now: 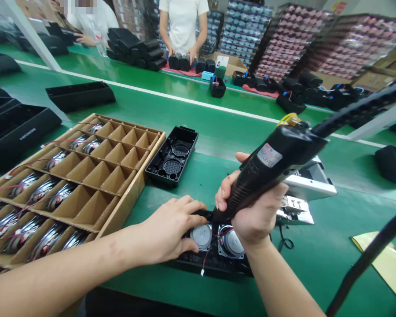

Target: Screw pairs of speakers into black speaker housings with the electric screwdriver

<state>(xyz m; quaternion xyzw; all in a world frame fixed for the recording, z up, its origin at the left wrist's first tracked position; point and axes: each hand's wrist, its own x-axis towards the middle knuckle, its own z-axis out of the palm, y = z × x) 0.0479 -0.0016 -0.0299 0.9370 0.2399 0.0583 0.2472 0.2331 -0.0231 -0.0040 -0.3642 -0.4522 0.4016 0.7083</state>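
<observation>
My right hand is wrapped around a black electric screwdriver, tilted with its tip pointing down into a black speaker housing. A thick dark cable leaves the tool's top end. Two round speaker drivers with silver backs sit in the housing. Against the left driver my left hand is closed, thumb and fingers around its edge. The right driver lies under my right hand, which partly covers it. A thin red-and-black wire with a white plug hangs over the housing's front edge. The screwdriver's bit is hidden.
A divided cardboard box at left holds several speaker drivers. Behind it lies a black grille housing. A metal device stands to the right, near a yellow sheet. Two co-workers are across the green belt, among black housings.
</observation>
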